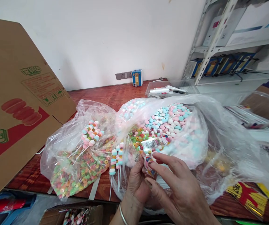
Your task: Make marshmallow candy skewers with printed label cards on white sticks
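Both hands together at the table's near edge. Left hand and right hand pinching one small candy packet between fingertips, just above the knuckles, at the mouth of a big clear bag of pastel sweets. Probably light, crinkly, slippery film; best pinched at the sealed edges, not the filled middle. Left of the left hand, marshmallow sticks in a second bag. Likely brittle, so better lifted by the stems.

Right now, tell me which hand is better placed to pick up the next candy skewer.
Left, probably. The left hand sits right beside the candy skewers standing in the bag, while the right hand is farther right, its fingers on the small labelled packet.
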Demonstrator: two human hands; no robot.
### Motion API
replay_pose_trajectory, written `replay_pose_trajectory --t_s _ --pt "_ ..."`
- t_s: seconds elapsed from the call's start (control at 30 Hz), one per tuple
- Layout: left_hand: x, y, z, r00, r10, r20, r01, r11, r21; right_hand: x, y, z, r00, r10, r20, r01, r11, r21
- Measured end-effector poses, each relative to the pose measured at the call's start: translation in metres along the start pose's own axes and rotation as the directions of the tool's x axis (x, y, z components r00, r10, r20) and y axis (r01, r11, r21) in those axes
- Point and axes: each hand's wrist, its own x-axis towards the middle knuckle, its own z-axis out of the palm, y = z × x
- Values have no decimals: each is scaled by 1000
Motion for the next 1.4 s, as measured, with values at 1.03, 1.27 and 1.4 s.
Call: replay_pose_trajectory --t_s 1.03,1.27,1.4 --pt "-11 18 2 990 117 83 -123 989 77 11 -7 12 989 126 78 -139 971 196" --pt "-19 33 13 946 286 154 -318 911 261 18 7 25 894 433 117 -447 840 307" --pt "-14 37 11 959 272 78 -282 942 183 24 5 28 891 438 120 -451 824 343"
